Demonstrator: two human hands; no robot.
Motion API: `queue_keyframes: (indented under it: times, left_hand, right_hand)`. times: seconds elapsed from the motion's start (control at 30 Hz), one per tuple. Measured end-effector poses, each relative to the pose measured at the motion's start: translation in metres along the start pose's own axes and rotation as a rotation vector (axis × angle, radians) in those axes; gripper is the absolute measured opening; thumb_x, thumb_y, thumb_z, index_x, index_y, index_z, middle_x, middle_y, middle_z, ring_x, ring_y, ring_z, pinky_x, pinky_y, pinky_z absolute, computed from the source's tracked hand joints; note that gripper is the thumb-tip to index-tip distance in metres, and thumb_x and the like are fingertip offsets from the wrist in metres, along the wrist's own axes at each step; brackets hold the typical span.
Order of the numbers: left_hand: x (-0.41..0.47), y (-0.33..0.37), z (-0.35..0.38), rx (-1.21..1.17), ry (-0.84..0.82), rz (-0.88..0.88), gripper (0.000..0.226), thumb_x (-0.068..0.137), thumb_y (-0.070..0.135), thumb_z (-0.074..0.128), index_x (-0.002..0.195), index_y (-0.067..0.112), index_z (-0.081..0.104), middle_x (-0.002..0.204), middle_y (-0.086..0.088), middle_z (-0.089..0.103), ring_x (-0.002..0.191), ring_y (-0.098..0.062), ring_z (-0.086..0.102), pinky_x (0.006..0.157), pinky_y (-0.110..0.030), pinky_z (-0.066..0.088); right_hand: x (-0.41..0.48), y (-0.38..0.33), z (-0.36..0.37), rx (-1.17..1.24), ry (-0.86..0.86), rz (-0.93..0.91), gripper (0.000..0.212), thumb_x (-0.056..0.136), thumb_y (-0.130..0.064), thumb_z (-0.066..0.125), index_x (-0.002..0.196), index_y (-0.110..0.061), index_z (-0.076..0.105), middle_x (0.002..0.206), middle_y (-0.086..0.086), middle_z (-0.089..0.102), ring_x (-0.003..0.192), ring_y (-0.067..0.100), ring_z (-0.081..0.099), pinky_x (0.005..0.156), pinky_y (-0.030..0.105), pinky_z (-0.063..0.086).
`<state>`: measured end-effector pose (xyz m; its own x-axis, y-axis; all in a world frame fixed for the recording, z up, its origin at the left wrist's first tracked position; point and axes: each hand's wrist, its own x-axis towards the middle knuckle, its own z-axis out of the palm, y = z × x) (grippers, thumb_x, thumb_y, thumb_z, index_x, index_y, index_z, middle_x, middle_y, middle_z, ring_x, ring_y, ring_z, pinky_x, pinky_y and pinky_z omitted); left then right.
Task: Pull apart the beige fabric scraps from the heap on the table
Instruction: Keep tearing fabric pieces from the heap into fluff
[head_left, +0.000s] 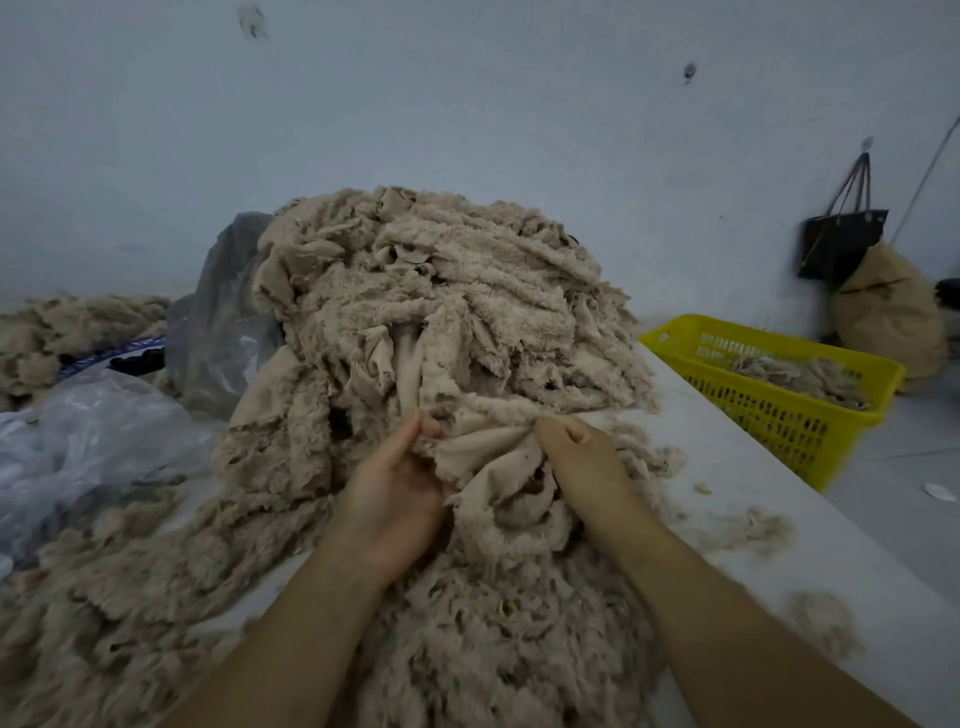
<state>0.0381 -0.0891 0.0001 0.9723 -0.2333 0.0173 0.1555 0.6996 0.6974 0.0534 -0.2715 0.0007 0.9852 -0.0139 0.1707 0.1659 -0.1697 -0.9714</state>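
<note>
We hold one scrap (485, 457) at the near foot of the heap (441, 312) on the table (727, 483). Our left hand (395, 488) pinches its left edge between thumb and fingers; our right hand (582, 452) curls tight on its right edge, the cloth bunched between them. A yellow basket (779, 415) holding a few scraps stands right of the table; a plastic bag (223, 322) lies left of the heap.

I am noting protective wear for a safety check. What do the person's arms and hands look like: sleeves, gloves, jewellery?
The left forearm and right forearm are bare as far as the picture's bottom edge; no sleeve shows. The left hand and right hand wear no gloves. No ring, watch, bracelet or marking is visible on the sides facing the camera.
</note>
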Motion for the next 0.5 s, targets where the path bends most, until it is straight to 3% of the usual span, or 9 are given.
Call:
queue_keyframes:
  times: [0.07, 0.1, 0.13, 0.2, 0.3, 0.4, 0.5]
  left_hand:
    - [-0.002, -0.004, 0.004, 0.121, -0.001, -0.022, 0.037, 0.091, 0.04, 0.055, 0.065, 0.018, 0.069, 0.08, -0.003, 0.072, 0.078, -0.017, 0.073, 0.068, -0.031, 0.059]
    - [-0.003, -0.004, 0.006, 0.174, 0.011, -0.032, 0.036, 0.09, 0.042, 0.056, 0.066, 0.019, 0.07, 0.079, -0.003, 0.072, 0.075, -0.016, 0.072, 0.066, -0.029, 0.059]
    - [-0.004, -0.004, 0.007, 0.216, 0.028, -0.041, 0.036, 0.089, 0.044, 0.057, 0.067, 0.019, 0.07, 0.08, -0.004, 0.071, 0.075, -0.017, 0.071, 0.066, -0.03, 0.059]
    - [-0.004, -0.006, 0.009, 0.284, 0.057, -0.052, 0.035, 0.088, 0.047, 0.058, 0.068, 0.02, 0.069, 0.08, -0.005, 0.07, 0.075, -0.017, 0.07, 0.067, -0.031, 0.057]
    - [-0.005, -0.012, 0.015, 0.269, 0.082, -0.08, 0.035, 0.085, 0.043, 0.06, 0.062, 0.018, 0.067, 0.077, -0.006, 0.07, 0.07, -0.016, 0.071, 0.062, -0.029, 0.057]
    - [-0.002, -0.007, 0.013, 0.057, 0.059, -0.031, 0.03, 0.09, 0.038, 0.054, 0.07, 0.02, 0.065, 0.091, -0.005, 0.073, 0.074, -0.015, 0.07, 0.069, -0.029, 0.053]
    - [0.0, 0.014, -0.001, -0.277, 0.114, 0.111, 0.028, 0.099, 0.032, 0.045, 0.077, 0.02, 0.055, 0.072, 0.004, 0.061, 0.053, -0.005, 0.049, 0.055, -0.017, 0.036]
  right_hand:
    - [-0.001, -0.004, 0.005, 0.099, -0.062, 0.036, 0.037, 0.093, -0.049, 0.051, 0.08, -0.015, 0.062, 0.082, 0.012, 0.064, 0.079, 0.033, 0.062, 0.078, 0.036, 0.055]
    - [-0.003, -0.005, 0.008, 0.15, -0.117, 0.039, 0.038, 0.089, -0.059, 0.052, 0.091, -0.026, 0.071, 0.094, 0.0, 0.072, 0.094, 0.022, 0.068, 0.087, 0.035, 0.055]
    - [-0.005, -0.006, 0.012, 0.166, -0.178, 0.014, 0.034, 0.087, -0.067, 0.054, 0.095, -0.04, 0.074, 0.098, -0.015, 0.074, 0.099, 0.005, 0.068, 0.087, 0.024, 0.054]
    - [-0.01, -0.011, 0.018, 0.122, -0.256, -0.052, 0.02, 0.092, -0.059, 0.055, 0.086, -0.054, 0.073, 0.088, -0.033, 0.071, 0.085, -0.016, 0.064, 0.069, 0.003, 0.048]
    - [-0.006, -0.004, 0.022, 0.098, -0.144, -0.049, 0.028, 0.1, -0.042, 0.052, 0.087, -0.029, 0.072, 0.083, -0.013, 0.075, 0.075, -0.006, 0.067, 0.066, 0.013, 0.049]
    - [-0.009, -0.006, 0.024, 0.034, -0.106, -0.018, 0.04, 0.099, -0.053, 0.046, 0.083, -0.029, 0.074, 0.065, -0.015, 0.071, 0.058, -0.006, 0.063, 0.053, 0.009, 0.045]
    - [-0.008, -0.01, 0.013, 0.03, -0.002, -0.007, 0.047, 0.097, -0.062, 0.04, 0.074, -0.029, 0.065, 0.044, -0.016, 0.059, 0.036, -0.004, 0.052, 0.038, 0.015, 0.038]
